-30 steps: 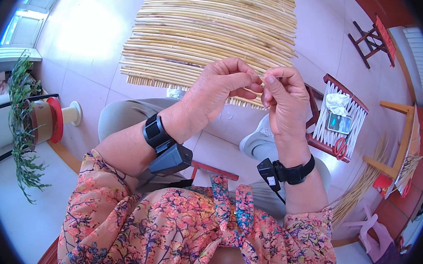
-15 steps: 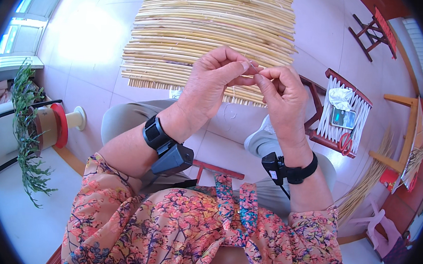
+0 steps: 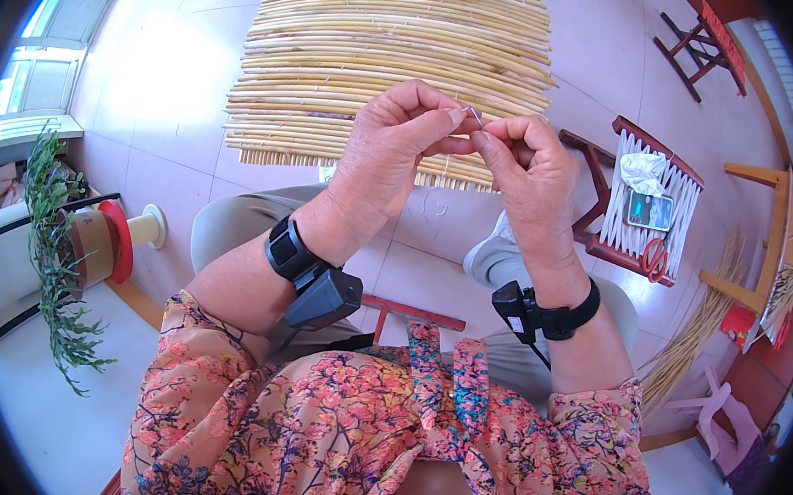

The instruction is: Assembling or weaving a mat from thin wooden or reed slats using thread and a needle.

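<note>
Hands (image 3: pixel 380 150) (image 3: pixel 539 179) close together, tight on thin strand (image 3: pixel 475 118), before stick mat (image 3: pixel 392 45); corded stool (image 3: pixel 613 221) at right

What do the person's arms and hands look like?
The left hand and right hand wear no gloves. Each wrist has a black strap with a dark boxy device; the right device has a small white label and a thin black cord. The loose sleeves are peachy, with pink flowers and dark branches.

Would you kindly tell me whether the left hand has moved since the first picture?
Yes; judged against the stick mat, the left hand has shifted slightly leftward and farther up the picture.
</note>
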`<state>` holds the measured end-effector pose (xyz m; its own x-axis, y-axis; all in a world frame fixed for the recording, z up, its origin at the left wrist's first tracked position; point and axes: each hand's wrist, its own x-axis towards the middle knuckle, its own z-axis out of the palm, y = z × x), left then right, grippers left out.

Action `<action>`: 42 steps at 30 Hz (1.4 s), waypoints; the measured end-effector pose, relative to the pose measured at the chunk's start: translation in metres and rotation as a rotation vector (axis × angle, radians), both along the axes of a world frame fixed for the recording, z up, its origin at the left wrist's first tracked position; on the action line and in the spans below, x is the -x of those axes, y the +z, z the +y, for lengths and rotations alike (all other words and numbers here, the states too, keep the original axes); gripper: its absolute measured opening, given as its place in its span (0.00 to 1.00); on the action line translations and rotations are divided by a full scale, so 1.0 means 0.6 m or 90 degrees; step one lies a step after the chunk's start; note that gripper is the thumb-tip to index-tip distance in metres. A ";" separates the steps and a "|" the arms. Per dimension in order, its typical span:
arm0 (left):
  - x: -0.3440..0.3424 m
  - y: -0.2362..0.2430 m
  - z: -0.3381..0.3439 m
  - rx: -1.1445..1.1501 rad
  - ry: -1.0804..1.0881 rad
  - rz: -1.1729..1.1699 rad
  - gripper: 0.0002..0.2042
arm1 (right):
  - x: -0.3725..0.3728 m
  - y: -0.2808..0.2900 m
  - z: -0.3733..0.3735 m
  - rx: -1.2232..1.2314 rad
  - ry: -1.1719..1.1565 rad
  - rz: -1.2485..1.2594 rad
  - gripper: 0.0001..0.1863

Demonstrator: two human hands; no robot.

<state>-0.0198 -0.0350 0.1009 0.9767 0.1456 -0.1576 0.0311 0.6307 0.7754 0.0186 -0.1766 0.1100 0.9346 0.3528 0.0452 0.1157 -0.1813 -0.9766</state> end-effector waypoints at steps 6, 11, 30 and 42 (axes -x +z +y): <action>0.002 -0.002 0.002 -0.015 -0.013 0.005 0.01 | 0.001 0.000 -0.001 -0.001 0.003 0.005 0.03; 0.003 -0.004 0.003 -0.025 -0.020 0.007 0.02 | 0.001 -0.003 -0.001 -0.010 0.007 0.015 0.03; 0.004 -0.001 0.000 -0.031 -0.020 0.010 0.02 | 0.003 -0.008 -0.004 0.027 0.012 -0.028 0.06; 0.007 0.000 -0.001 -0.037 -0.019 0.019 0.02 | 0.006 0.000 -0.003 0.015 0.003 0.015 0.05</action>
